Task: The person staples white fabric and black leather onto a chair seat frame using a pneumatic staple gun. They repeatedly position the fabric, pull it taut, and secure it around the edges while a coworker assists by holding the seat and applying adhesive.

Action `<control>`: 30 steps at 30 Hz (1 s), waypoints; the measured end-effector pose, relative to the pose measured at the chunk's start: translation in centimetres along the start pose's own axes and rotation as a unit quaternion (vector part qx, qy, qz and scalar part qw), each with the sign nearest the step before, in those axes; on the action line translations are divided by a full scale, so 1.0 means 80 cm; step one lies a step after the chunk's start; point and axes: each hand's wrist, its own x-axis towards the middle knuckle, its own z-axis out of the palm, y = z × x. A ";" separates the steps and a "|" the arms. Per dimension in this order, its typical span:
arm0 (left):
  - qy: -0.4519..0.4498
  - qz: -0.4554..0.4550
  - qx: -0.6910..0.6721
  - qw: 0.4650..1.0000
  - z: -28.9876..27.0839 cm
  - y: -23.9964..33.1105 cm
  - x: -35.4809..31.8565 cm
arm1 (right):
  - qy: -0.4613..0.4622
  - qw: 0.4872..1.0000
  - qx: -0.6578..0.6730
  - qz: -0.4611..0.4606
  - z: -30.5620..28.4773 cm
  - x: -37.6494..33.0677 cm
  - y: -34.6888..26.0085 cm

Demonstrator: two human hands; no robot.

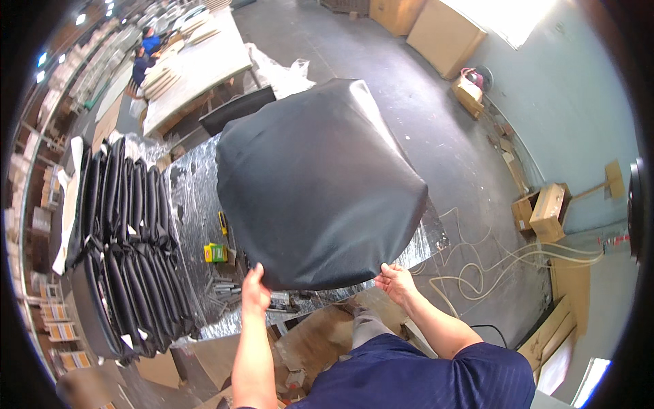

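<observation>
A large black leatherette cover [320, 184] with rounded corners spreads over the work table in front of me, bulging and softly creased. My left hand [255, 290] grips its near left corner, thumb up along the edge. At the near right corner my right hand [395, 283] pinches the rim between thumb and fingers. What lies beneath the cover is hidden. Just left of it on the table are a yellow-and-green box [215, 253], a yellow-handled tool [223, 219] and a pile of small metal strips [225, 290].
Stacked black padded pieces [129, 238] stand along the left side. The table top [194, 184] is wrapped in clear film. Pale hoses [477, 273] coil on the floor at right, near open cardboard boxes [548, 211]. Two people [143, 61] are beside a far white table [218, 54].
</observation>
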 end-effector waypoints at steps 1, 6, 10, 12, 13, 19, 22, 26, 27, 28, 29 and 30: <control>-0.010 -0.019 -0.003 1.000 0.000 -0.012 -0.018 | -0.002 1.000 0.006 0.005 0.002 -0.003 0.002; -0.005 -0.059 -0.033 0.998 -0.006 -0.050 -0.074 | -0.037 0.999 0.002 0.024 -0.002 -0.016 0.008; 0.075 -0.033 0.029 0.996 -0.018 -0.040 -0.084 | -0.043 0.997 -0.034 0.055 0.004 -0.036 0.023; 0.085 -0.023 0.032 0.996 -0.020 -0.035 -0.086 | -0.042 0.995 -0.054 0.072 0.004 -0.043 0.030; 0.085 -0.023 0.024 0.996 -0.019 -0.032 -0.086 | -0.052 0.995 -0.049 0.073 0.004 -0.045 0.033; 0.093 -0.018 -0.003 0.995 -0.018 -0.030 -0.098 | -0.073 0.990 -0.069 0.098 0.008 -0.048 0.047; 0.114 0.014 0.035 0.993 -0.012 -0.029 -0.098 | -0.076 0.986 -0.103 0.107 0.003 -0.047 0.050; 0.193 0.027 0.083 0.977 -0.007 -0.024 -0.092 | -0.089 0.982 -0.124 0.108 0.000 -0.049 0.064; 0.215 0.025 0.090 0.972 -0.005 -0.025 -0.088 | -0.082 0.983 -0.119 0.112 0.002 -0.049 0.066; 0.245 0.022 0.098 0.964 -0.007 -0.026 -0.089 | -0.090 0.984 -0.119 0.097 0.004 -0.049 0.069; 0.253 0.024 0.117 0.960 -0.015 -0.025 -0.092 | -0.100 0.983 -0.119 0.092 0.008 -0.052 0.071; 0.220 0.051 0.142 0.964 -0.022 -0.021 -0.087 | -0.110 0.983 -0.119 0.088 0.011 -0.052 0.070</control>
